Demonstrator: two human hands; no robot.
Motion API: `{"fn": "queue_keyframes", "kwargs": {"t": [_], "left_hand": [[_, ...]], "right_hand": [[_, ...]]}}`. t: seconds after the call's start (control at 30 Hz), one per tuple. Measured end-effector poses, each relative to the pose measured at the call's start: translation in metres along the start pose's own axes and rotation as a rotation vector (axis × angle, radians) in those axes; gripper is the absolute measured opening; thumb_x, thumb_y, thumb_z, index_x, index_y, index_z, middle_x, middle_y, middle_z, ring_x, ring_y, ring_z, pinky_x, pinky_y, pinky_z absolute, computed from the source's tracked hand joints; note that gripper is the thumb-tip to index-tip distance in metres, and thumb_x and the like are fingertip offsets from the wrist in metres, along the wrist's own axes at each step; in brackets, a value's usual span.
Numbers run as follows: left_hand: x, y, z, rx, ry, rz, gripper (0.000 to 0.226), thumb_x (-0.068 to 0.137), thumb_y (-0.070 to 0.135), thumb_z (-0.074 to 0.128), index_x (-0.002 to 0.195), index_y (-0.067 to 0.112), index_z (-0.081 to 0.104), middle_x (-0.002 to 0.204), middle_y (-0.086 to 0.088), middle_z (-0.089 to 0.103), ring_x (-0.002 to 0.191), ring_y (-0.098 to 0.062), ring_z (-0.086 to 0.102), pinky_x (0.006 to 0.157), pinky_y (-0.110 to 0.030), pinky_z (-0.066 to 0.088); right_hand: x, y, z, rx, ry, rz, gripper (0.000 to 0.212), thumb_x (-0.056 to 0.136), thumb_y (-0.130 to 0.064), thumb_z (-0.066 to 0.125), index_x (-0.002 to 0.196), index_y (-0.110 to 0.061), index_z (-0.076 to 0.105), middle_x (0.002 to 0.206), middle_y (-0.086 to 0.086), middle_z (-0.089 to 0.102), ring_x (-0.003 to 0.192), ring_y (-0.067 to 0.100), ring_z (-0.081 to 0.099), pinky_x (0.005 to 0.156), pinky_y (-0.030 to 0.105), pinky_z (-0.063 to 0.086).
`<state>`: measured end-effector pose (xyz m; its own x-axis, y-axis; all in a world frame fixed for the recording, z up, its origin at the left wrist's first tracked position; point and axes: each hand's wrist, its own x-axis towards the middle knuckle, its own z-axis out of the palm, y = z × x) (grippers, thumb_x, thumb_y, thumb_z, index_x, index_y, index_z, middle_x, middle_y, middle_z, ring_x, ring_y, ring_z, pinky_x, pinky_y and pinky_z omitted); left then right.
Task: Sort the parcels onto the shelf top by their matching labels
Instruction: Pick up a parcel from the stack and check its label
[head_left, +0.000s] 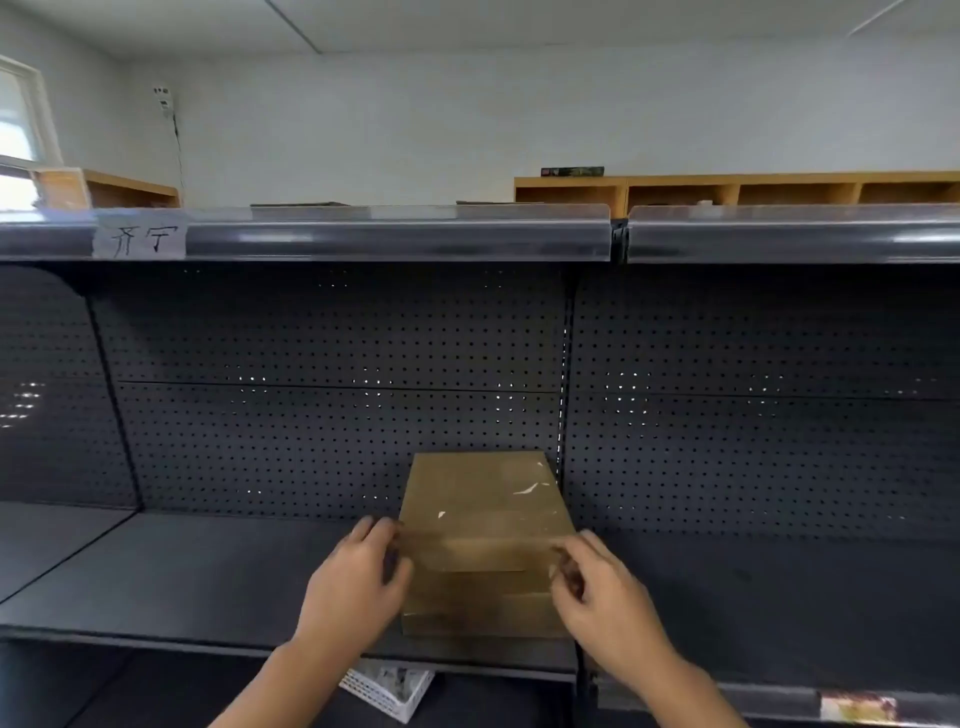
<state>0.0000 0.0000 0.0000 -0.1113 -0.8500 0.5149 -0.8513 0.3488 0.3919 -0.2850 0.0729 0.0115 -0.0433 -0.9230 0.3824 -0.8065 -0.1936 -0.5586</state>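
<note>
Both forearms entering from 6 o'clock, reaching up to mid shelf. Left hand (353, 582) at 7 o'clock of stack, fingers curled onto left edge of top parcel (485, 506); thumb side touching cardboard. Right hand (602, 592) at 5 o'clock of stack, fingertips pinched on right front corner of same parcel. Both grips partly closed on cardboard; whether parcel lifted or resting: cannot tell.

Top parcel: flat brown box, clear tape strips, small white torn spots on upper face. Lying on a stack of similar brown boxes (478, 608), approx. centre frame, near upright post dividing two shelf bays. No label legible on parcel.

Mid shelf (182, 577): dark grey metal, stack near its front edge at right end of left bay. Pegboard back panel (311, 441) behind, perforated, dark.

Shelf top (395, 236) at 12 o'clock, clear plastic price rail along front. Handwritten paper label (139, 240) at 10 o'clock on rail, two characters. Flat dark items lying on shelf top, barely visible over rail.

White mesh basket (387, 688) at 6 o'clock, below mid shelf, between forearms. Wooden cubby units (727, 189) beyond, against white wall.
</note>
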Motion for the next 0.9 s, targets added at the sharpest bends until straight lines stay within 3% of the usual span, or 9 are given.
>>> {"fn": "queue_keyframes", "kwargs": {"t": [0.2,0.47,0.57,0.67,0.73,0.8,0.9], "left_hand": [[0.017,0.014,0.01,0.066,-0.081,-0.038,0.033,0.099,0.036,0.058,0.127,0.02,0.064,0.129,-0.003,0.052,0.118,-0.029,0.059,0.081,-0.037,0.057],[0.038,0.018,0.024,-0.049,-0.233,-0.233,0.054,0.106,0.059,0.037,0.143,0.023,0.052,0.14,-0.007,0.054,0.114,-0.035,0.067,0.087,-0.044,0.056],[0.043,0.023,0.027,-0.277,-0.276,-0.392,0.065,0.106,0.06,0.038,0.156,0.02,0.039,0.151,-0.011,0.056,0.131,-0.035,0.059,0.091,-0.037,0.045],[0.049,0.033,0.026,-0.684,-0.232,-0.636,0.065,0.106,0.045,0.055,0.157,0.011,0.034,0.154,-0.014,0.054,0.12,-0.03,0.057,0.092,-0.034,0.043],[0.052,0.041,0.023,-0.899,-0.212,-0.779,0.068,0.102,0.04,0.064,0.157,0.012,0.036,0.151,-0.015,0.055,0.105,-0.027,0.059,0.085,-0.036,0.048],[0.052,0.047,0.019,-0.962,-0.228,-0.832,0.076,0.1,0.042,0.068,0.162,0.012,0.034,0.143,-0.016,0.06,0.087,-0.021,0.06,0.069,-0.034,0.049],[0.052,0.049,0.021,-0.973,-0.231,-0.862,0.069,0.1,0.037,0.07,0.155,0.007,0.043,0.108,-0.008,0.067,0.077,-0.018,0.058,0.061,-0.032,0.046]], "right_hand": [[0.037,-0.001,0.011,-0.19,0.038,-0.101,0.033,0.106,-0.038,0.052,0.133,-0.022,0.064,0.122,-0.01,0.052,0.114,0.012,0.055,0.085,0.032,0.056],[0.068,0.018,0.031,-0.33,0.139,-0.008,0.042,0.106,-0.041,0.052,0.134,-0.015,0.068,0.141,0.007,0.057,0.128,0.029,0.054,0.104,0.044,0.05],[0.073,0.025,0.036,-0.132,0.089,0.141,0.051,0.106,-0.048,0.05,0.146,-0.016,0.055,0.145,0.007,0.052,0.13,0.029,0.055,0.099,0.042,0.052],[0.074,0.034,0.039,0.358,-0.006,0.405,0.074,0.095,-0.057,0.054,0.156,-0.017,0.042,0.146,0.006,0.056,0.129,0.026,0.059,0.103,0.043,0.053],[0.074,0.033,0.038,0.593,-0.051,0.528,0.058,0.099,-0.046,0.055,0.15,-0.019,0.047,0.132,0.002,0.064,0.12,0.023,0.061,0.1,0.039,0.052],[0.075,0.03,0.035,0.734,-0.091,0.594,0.037,0.103,-0.037,0.055,0.138,-0.024,0.055,0.123,0.0,0.067,0.115,0.022,0.063,0.101,0.039,0.053],[0.078,0.028,0.035,0.791,-0.088,0.64,0.036,0.103,-0.038,0.058,0.137,-0.026,0.059,0.127,0.004,0.069,0.118,0.027,0.065,0.11,0.047,0.052]]}}
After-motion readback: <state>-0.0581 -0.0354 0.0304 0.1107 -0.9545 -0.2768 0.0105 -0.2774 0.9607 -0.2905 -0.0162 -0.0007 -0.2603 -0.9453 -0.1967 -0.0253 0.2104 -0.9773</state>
